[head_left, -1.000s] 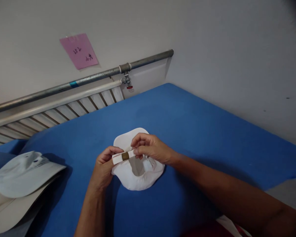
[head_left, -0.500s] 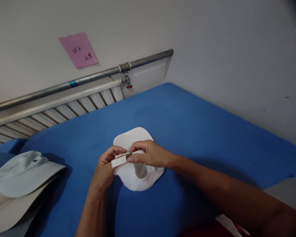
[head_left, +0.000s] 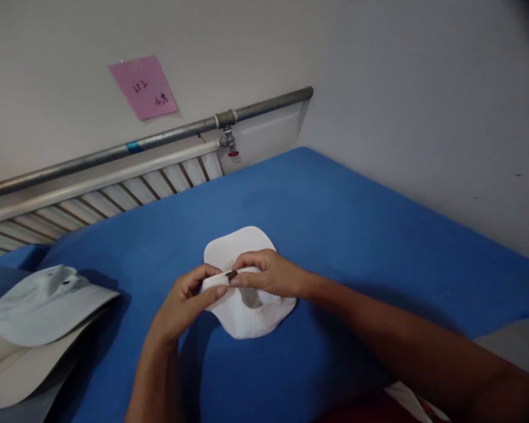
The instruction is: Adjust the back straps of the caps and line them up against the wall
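Observation:
A white cap (head_left: 242, 322) lies on the blue table surface, its brim pointing away from me and its back strap toward me. On the strap sits a small dark brass-coloured buckle (head_left: 231, 275). My left hand (head_left: 189, 296) pinches the white strap left of the buckle, thumb on top and fingers behind. From the other side, my right hand (head_left: 271, 273) grips the strap at the buckle between thumb and forefinger. Part of the buckle is hidden under the right fingertips.
Stacked caps (head_left: 39, 317) lie at the left, a pale one on top of beige and grey ones. A radiator (head_left: 127, 188) and a metal pipe (head_left: 171, 136) with a red-handled valve (head_left: 233, 154) run behind the blue table (head_left: 357, 235). A pink note (head_left: 143, 88) hangs on the wall.
My left thumb has come down onto the strap, and the strap's loose end no longer sticks out to the left. The right hand keeps its grip at the buckle.

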`<state>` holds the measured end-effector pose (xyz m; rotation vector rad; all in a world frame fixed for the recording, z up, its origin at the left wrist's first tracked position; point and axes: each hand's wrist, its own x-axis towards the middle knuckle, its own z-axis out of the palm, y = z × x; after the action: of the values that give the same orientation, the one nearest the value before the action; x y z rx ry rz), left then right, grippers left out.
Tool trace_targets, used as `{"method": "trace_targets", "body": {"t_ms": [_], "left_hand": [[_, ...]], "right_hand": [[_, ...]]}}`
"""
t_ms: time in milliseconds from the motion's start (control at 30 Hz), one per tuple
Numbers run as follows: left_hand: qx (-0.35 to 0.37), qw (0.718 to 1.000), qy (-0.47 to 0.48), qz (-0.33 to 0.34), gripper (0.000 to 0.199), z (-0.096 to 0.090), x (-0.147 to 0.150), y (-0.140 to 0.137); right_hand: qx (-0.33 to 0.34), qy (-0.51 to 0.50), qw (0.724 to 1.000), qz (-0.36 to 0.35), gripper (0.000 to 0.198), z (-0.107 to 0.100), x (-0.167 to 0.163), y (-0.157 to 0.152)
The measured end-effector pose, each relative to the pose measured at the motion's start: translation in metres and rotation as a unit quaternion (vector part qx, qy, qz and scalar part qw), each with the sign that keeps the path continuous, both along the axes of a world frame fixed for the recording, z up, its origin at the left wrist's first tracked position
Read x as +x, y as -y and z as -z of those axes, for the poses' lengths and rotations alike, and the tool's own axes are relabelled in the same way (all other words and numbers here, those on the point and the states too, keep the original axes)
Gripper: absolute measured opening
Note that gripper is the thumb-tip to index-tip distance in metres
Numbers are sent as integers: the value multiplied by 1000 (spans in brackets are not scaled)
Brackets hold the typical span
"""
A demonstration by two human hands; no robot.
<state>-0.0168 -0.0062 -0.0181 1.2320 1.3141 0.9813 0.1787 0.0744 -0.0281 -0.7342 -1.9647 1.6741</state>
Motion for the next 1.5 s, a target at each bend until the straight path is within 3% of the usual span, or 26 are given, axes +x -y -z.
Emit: {"method": "trace_targets", "body": {"t_ms": [333, 567, 933, 1033, 1233, 1500], "left_hand": [[57, 983, -135, 108, 21, -6, 6, 1], [40, 979, -131, 150, 21, -8, 6, 5], [28, 983, -106, 151, 20, -3, 8, 2], [9, 987, -89, 135, 22, -3, 6, 1], [14, 998, -13, 62, 21, 0, -3, 2], [27, 998, 24, 44, 20, 5, -4, 1]], "right_hand": [[163, -11, 984, -70, 24, -1, 2, 1], [175, -30, 981, -82, 19, 1, 1, 2], [150, -15, 988, -33, 16, 2, -2, 10], [113, -3, 994, -10, 18, 3, -4, 11], [-89, -44, 995, -19, 15, 0, -4, 7], [-127, -54, 989, -51, 11, -1, -4, 2]]}}
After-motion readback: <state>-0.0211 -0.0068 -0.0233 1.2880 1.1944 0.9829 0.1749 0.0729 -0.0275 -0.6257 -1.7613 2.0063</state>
